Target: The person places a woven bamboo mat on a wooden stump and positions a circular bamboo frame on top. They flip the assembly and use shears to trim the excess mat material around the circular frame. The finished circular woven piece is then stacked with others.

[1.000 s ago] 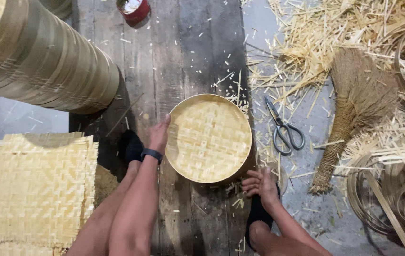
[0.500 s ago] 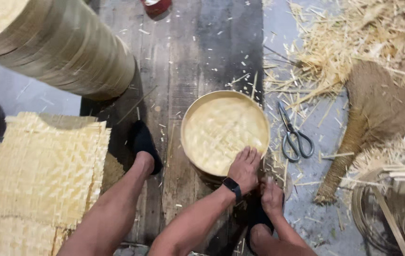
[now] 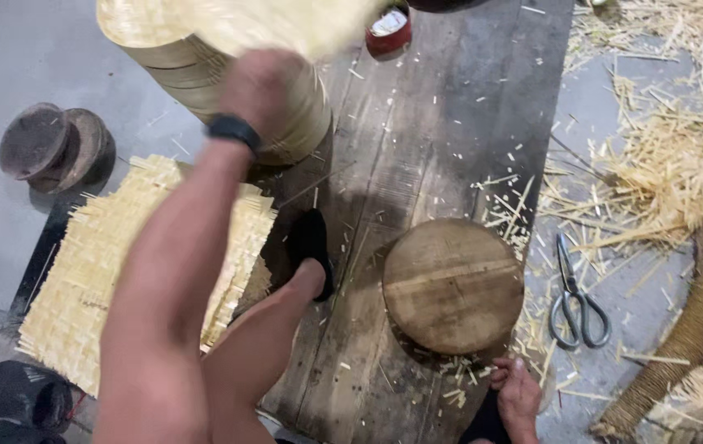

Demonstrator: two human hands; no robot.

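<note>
Head view, looking down: the left hand [image 3: 263, 82] was raised high over the stack of woven trays [image 3: 203, 74], a black wristband [image 3: 234, 130] on the wrist. It held a round woven tray [image 3: 286, 25] at the top edge of the picture, heavily blurred; the fingers were hidden behind the back of the hand, so their spread could not be told. The tray lay roughly flat, its broad face upward, with no clear long axis since it is round. The stack beneath it lay tipped, its long axis running from upper left toward lower right.

Lower down, the right hand [image 3: 518, 393] rested on the wooden board [image 3: 434, 123], fingers loosely curled and holding nothing, just beside the round wooden block [image 3: 453, 285]. The block sat flat on the board, bamboo chips scattered round it.

Scissors [image 3: 575, 296] lay on the floor to the right, handles toward the person, blades pointing away. A square woven mat [image 3: 97, 271] lay on the left, and a foot in a black sock [image 3: 310, 247] rested between mat and block. A red tin [image 3: 388, 29] stood at the board's far end.
</note>
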